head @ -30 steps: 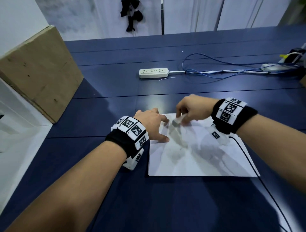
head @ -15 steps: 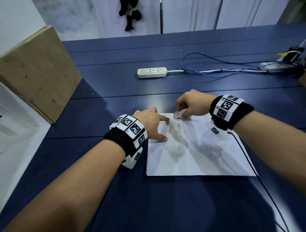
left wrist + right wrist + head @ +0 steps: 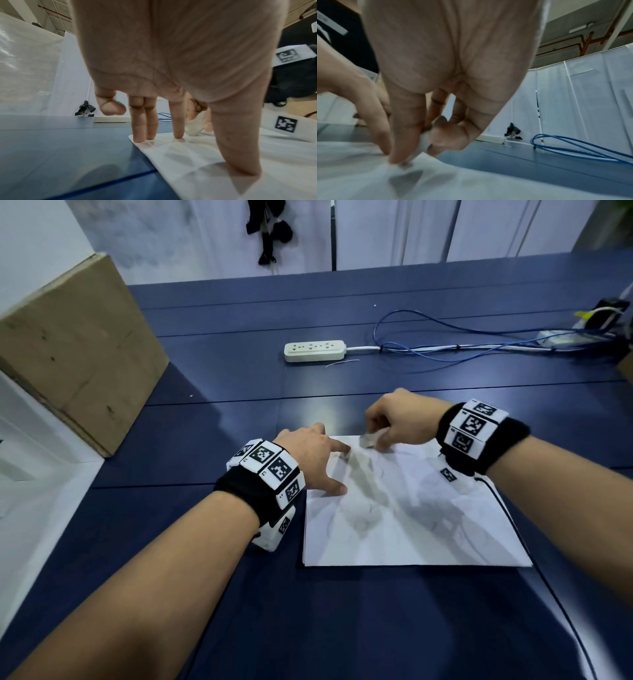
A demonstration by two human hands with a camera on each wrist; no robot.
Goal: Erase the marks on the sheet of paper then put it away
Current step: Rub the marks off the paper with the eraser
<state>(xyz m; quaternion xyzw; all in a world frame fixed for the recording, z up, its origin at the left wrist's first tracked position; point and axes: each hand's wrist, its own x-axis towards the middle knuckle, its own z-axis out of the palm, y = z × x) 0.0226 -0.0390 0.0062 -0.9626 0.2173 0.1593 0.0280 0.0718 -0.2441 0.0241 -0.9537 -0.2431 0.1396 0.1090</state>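
Observation:
A white sheet of paper [image 3: 411, 529] with faint grey marks lies flat on the dark blue table [image 3: 205, 542]. My left hand [image 3: 318, 460] presses straight fingers [image 3: 144, 129] and the thumb down on the sheet's far left corner [image 3: 188, 155]. My right hand [image 3: 387, 426] pinches a small white eraser [image 3: 368, 440] and holds it against the paper at the far edge. In the right wrist view the eraser [image 3: 423, 142] sits between thumb and forefinger, touching the sheet [image 3: 471, 182].
A cardboard box [image 3: 75, 350] stands at the far left. A white power strip [image 3: 313, 350] with blue cables [image 3: 445, 344] lies beyond the paper. A thin black cord [image 3: 548, 594] runs along the sheet's right side.
My right hand has moved the eraser from the sheet's inner upper area out toward its far edge. The left hand keeps pressing the same corner.

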